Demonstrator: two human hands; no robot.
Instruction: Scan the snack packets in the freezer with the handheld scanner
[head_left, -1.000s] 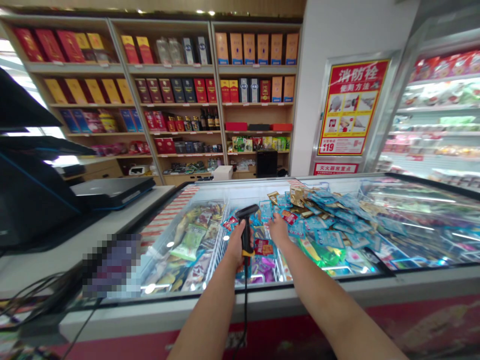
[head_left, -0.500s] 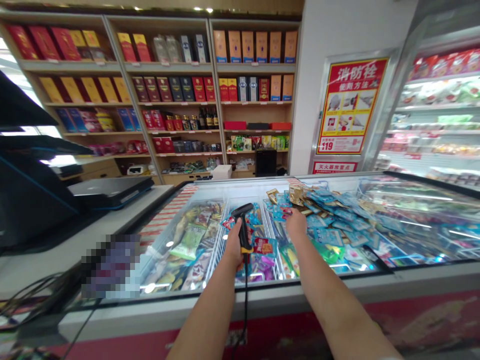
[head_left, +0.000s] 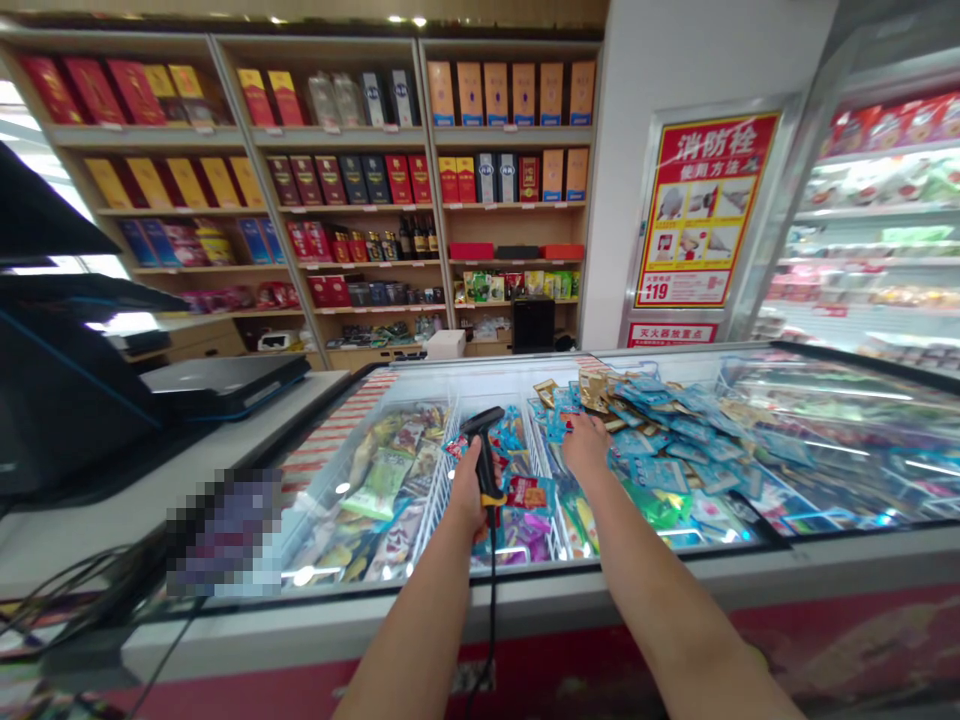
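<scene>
My left hand [head_left: 469,487] is wrapped round the yellow-trimmed black grip of a barcode scanner [head_left: 487,462], its head tilted up and its cord hanging toward me. My right hand [head_left: 587,447] reaches forward with fingers closed on a small blue and red snack packet [head_left: 564,424]; the fingertips are partly hidden. Right of that hand, a loose heap of blue snack packets [head_left: 682,430] lies on the glass top, with gold packets [head_left: 595,390] at its back left. A red packet [head_left: 527,491] lies just right of the scanner.
A glass-topped chest freezer [head_left: 420,582] holds bagged food in wire baskets. To the left are a black flat device [head_left: 225,385] on the counter and loose cables [head_left: 64,590]. Shelves of boxes [head_left: 345,205] stand behind, with a red fire-hydrant poster [head_left: 705,210] on the wall.
My right hand has shifted slightly left and its fingers have turned down over the packet. My left hand and the scanner have stayed almost in place.
</scene>
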